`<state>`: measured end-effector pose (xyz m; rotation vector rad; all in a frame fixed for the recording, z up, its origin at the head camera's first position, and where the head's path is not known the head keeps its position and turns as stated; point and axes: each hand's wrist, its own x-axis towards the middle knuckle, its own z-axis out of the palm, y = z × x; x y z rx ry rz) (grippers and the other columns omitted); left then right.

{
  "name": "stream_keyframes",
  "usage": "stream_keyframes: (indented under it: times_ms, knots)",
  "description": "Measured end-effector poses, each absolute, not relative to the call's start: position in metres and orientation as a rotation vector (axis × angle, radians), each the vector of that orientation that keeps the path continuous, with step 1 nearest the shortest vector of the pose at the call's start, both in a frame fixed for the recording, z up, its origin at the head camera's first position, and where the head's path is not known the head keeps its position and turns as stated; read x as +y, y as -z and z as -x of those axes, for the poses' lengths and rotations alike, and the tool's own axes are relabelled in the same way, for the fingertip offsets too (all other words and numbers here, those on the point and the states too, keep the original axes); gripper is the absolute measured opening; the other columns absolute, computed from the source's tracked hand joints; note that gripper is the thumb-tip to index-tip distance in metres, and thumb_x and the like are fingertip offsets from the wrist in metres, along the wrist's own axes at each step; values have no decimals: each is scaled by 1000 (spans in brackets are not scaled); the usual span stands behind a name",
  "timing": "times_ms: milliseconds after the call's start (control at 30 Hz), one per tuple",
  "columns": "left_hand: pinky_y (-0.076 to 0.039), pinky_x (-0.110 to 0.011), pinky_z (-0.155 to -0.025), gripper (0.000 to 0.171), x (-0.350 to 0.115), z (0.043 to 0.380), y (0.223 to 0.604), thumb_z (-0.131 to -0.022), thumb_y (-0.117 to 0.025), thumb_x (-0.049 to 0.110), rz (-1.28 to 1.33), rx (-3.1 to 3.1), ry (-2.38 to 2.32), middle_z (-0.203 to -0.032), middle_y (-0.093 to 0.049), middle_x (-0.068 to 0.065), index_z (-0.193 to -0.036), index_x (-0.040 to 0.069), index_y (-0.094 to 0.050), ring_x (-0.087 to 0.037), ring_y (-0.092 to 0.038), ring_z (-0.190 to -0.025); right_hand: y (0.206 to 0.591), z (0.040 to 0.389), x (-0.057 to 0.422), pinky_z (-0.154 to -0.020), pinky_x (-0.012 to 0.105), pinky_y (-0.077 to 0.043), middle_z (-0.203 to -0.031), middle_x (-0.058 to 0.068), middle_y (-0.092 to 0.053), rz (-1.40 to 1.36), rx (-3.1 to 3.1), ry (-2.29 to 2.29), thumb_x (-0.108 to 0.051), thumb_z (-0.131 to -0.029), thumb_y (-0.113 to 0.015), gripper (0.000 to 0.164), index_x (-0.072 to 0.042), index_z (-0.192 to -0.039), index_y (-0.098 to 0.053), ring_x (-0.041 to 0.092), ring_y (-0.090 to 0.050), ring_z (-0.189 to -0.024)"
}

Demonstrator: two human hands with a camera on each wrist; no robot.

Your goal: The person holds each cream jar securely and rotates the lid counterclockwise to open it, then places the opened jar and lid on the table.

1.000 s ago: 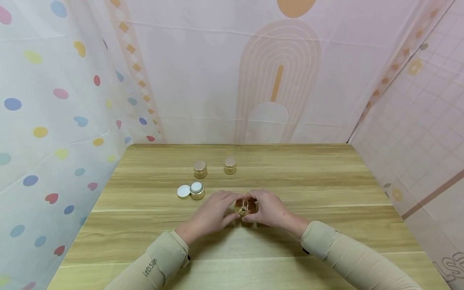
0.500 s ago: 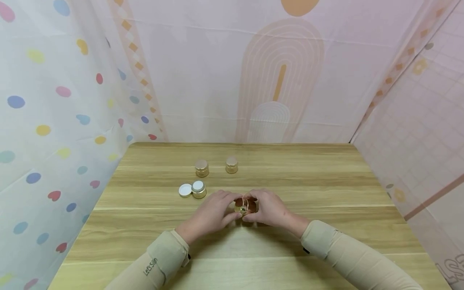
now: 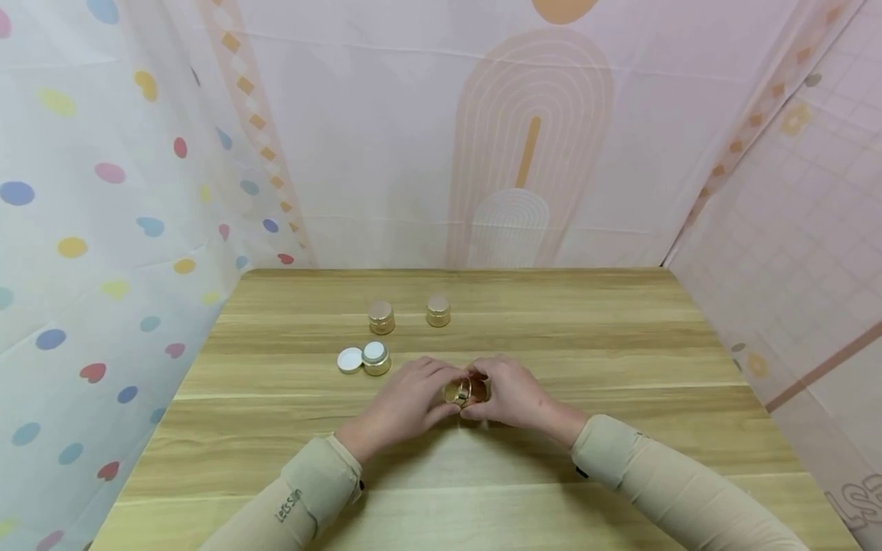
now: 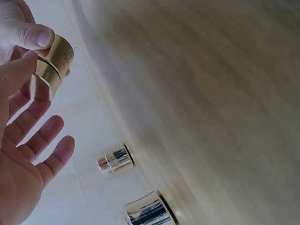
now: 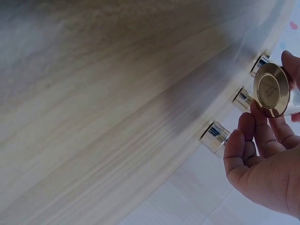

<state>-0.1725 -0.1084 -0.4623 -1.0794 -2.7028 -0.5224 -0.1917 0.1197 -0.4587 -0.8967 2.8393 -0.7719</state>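
Between my two hands a small gold cosmetic jar [image 3: 457, 392] lies tipped on its side, above the front middle of the wooden table. My left hand [image 3: 416, 398] pinches its left end with thumb and forefinger; the other fingers spread free in the left wrist view. My right hand [image 3: 510, 394] grips the opposite end between thumb and fingers. A flat base with small print [image 5: 269, 91] shows in the right wrist view. In the left wrist view, a seam runs round the jar [image 4: 55, 58].
Left of my hands stands an uncapped gold jar [image 3: 376, 361] with a white top, its white-lined lid [image 3: 350, 360] lying beside it. Farther back are two capped gold jars, one on the left [image 3: 381, 318] and one on the right [image 3: 438, 311]. Patterned cloth [image 3: 372, 153] hangs behind the table.
Both hands keep their hold on the jar in nearly the same place. The reflections on the jar differ slightly, and the head view has shifted a little.
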Motion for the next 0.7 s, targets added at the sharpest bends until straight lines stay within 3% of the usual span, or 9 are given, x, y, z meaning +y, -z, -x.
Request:
stream_keyframes:
  times_ms: [233, 400, 700]
  knots:
    - [-55, -48, -108, 53, -111, 171, 462, -97, -79, 36, 1058, -2701, 566, -132, -73, -4, -145, 21, -65, -25, -67, -125, 459, 192, 119, -79, 27, -54, -103, -4, -76, 894, 2840, 765, -34, -79, -96, 46, -15, -115, -74, 10, -64, -93]
    - [-55, -49, -108, 50, -112, 171, 462, -98, -77, 38, 1051, -2712, 568, -130, -74, -2, -145, 25, -65, -25, -67, -124, 458, 191, 119, -84, 31, -56, -105, -4, -75, 872, 2836, 758, -34, -79, -96, 47, -16, -116, -74, 11, -64, -95]
    - [-56, -47, -106, 46, -113, 170, 458, -97, -80, 37, 1033, -2687, 557, -128, -75, -2, -139, 23, -69, -24, -68, -121, 456, 192, 119, -85, 33, -57, -107, -3, -76, 871, 2815, 773, -34, -79, -96, 49, -15, -119, -74, 11, -65, -96]
